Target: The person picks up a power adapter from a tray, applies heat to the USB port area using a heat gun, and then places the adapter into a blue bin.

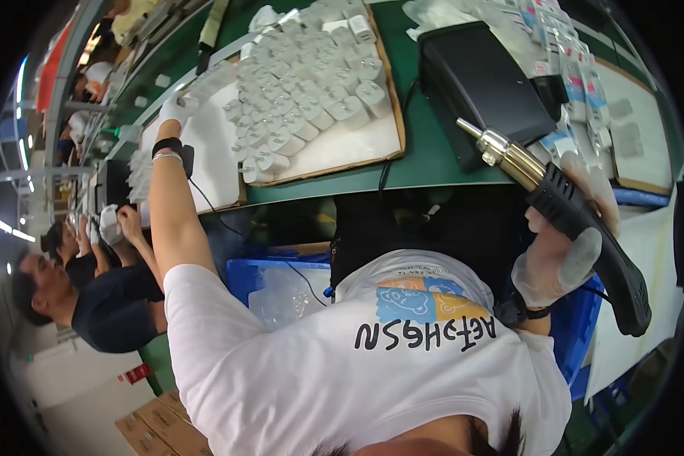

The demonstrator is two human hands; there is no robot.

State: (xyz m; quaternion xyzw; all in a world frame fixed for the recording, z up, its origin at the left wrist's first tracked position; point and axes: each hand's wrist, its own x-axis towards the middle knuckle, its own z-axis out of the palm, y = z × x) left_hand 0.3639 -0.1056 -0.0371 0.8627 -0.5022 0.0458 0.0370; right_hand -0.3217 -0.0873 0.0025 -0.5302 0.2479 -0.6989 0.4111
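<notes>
My right hand [558, 262], in a thin whitish glove, is wrapped round the black handle of a hot air gun [566, 190]. Its metal nozzle points up and to the left, past a black box [482, 80]. At the far left my left arm is stretched out over the bench. My left hand [175, 110], in a white glove, is beside clear-wrapped pieces [214, 78] at the left edge of the charger group. Its fingers are too small and pale to make out. Many white plug chargers [300, 118] stand in rows, prongs up, on a cardboard tray [397, 137].
The green bench [304, 194] runs across in front of me. Packaged goods [574, 72] lie at the back right beside another cardboard tray [646, 148]. Below the bench is a blue bin [239, 281] with clear plastic in it. Co-workers [110, 311] sit along the left.
</notes>
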